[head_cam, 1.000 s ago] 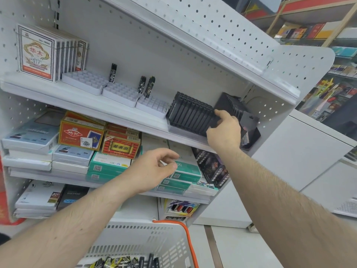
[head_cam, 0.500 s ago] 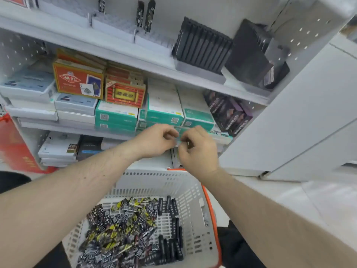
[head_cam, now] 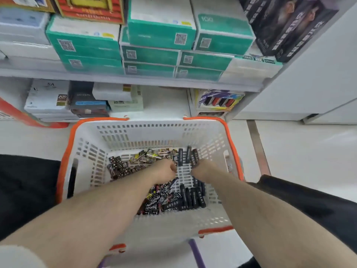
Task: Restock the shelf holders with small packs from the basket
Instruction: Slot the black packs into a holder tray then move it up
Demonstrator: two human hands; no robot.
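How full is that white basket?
Far from full. The packs only litter the bottom of the basket, bare floor shows between them, and the slotted walls stand clear above.

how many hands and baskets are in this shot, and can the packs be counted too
hands: 2, left hand and right hand, both down among the packs
basket: 1, white with orange trim
small packs: heaped and blurred, too many to count
total counted: 3
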